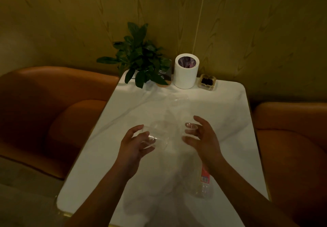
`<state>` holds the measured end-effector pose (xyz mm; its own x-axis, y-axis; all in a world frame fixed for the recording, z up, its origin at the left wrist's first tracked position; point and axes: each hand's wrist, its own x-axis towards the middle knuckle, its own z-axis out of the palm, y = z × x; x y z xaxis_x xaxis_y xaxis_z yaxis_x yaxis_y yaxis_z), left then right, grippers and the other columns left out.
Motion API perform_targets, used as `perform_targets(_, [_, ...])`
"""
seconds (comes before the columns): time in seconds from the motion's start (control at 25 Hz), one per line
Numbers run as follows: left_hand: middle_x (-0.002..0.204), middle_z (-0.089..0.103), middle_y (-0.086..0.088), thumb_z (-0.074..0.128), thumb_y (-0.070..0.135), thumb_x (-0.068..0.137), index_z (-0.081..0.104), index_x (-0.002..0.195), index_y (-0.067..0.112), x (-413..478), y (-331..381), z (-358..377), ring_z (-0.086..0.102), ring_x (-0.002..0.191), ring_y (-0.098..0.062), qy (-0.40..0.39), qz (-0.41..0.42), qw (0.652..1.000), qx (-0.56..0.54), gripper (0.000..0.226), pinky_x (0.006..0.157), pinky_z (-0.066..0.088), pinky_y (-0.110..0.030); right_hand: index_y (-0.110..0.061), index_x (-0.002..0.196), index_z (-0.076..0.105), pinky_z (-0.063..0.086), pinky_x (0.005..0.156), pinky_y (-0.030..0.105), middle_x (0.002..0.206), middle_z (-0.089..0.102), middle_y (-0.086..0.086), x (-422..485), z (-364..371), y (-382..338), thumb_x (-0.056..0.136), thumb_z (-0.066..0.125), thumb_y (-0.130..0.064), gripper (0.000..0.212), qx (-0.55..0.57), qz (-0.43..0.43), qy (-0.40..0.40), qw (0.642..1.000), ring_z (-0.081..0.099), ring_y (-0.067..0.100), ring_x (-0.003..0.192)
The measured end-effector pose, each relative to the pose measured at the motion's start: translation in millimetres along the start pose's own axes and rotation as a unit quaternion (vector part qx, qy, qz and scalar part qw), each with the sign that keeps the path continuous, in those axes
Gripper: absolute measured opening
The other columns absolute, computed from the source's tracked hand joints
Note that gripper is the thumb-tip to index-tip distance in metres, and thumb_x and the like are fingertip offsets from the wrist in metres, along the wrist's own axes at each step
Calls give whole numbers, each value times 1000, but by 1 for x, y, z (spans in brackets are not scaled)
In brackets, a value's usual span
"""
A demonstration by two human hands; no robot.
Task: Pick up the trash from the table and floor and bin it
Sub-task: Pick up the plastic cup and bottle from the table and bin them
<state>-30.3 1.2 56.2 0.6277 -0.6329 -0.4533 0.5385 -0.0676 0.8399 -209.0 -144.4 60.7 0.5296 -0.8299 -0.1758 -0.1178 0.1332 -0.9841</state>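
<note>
Head view looks down on a white table [230, 113] set against a panelled wall, with orange seats [44, 102] on the left and right. Both arms reach out over the middle of the table, each towards its own piece of clear plastic, which suggests two items are to be gathered in one go.

The left hand [134, 141] has its thumb and fingers spread and half curled about the near-left side of a clear cup [157, 134], cupped as if to match the cup's round wall. The plastic is so transparent that I cannot tell whether the fingers already hold it or only hover at it.

The right hand [201, 136] is likewise half open, fingers arched, with a small clear cup [190, 126] at its fingertips. Whether it is pinched or merely touched cannot be told either.

A clear bottle [205, 184] with a red label lies on its side near the right edge, partly under the right forearm. It is untouched, as is a faint clear piece [175, 100] farther along the table.

The white bin [185, 78], a lined cylinder with an open top, stands at the far edge between a plant [139, 58] and an ashtray [207, 82]. It is within reach beyond the cups, so I judge the task is at an early stage. No trash on the floor shows from here.
</note>
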Motion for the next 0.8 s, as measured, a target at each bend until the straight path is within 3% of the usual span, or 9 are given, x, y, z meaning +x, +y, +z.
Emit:
perform_targets(0.08, [93,64,-19,71,14,79,60,108,12,-1,-3,8,67,102,-45,-16,-52,994,-92,31,90,55,-54,-28,126,55,58,85,35,111,69,4,-1,4,0,70,80,2,68,146,39,53,987,69,19,104])
perform_targets(0.2, [112,58,-31,71,14,79,55,106,11,-6,-8,23,62,110,-48,-38,-88,980,-176,31,93,53,-54,-16,129,52,55,93,45,107,64,10,-3,16,-1,76,75,7,62,268,85,67,957,67,25,103])
perform_targets(0.32, [124,55,-35,69,13,81,54,103,11,-10,-12,33,56,118,-49,-69,-89,975,-194,26,95,51,-54,-10,121,56,53,97,44,109,63,8,-7,24,0,81,72,-1,44,233,114,23,965,64,23,107])
perform_targets(0.4, [129,53,-36,67,14,84,55,101,9,-10,-10,34,56,119,-48,-81,-86,974,-195,21,96,50,-53,-14,123,59,52,98,45,115,65,7,-7,20,1,80,74,-11,45,218,135,-2,967,65,21,110])
perform_targets(0.52, [136,49,-34,64,14,86,55,114,6,-10,-11,34,57,118,-47,-86,-71,976,-186,31,98,49,-53,-21,116,65,56,91,45,117,69,6,-5,12,4,79,76,-30,40,237,142,-29,960,66,21,110])
perform_targets(0.68, [127,59,-31,67,14,81,53,120,1,-12,-19,41,62,114,-43,-81,-60,985,-141,43,95,53,-50,-15,112,66,56,91,45,119,68,10,-4,12,13,82,72,-39,39,213,135,-68,965,66,25,112])
perform_targets(0.8, [118,66,-27,77,13,72,56,112,0,-9,-24,46,66,108,-39,-54,-49,997,-21,47,92,55,-47,-6,111,67,56,90,44,114,70,16,7,1,14,80,72,-38,45,191,140,-98,967,68,29,106])
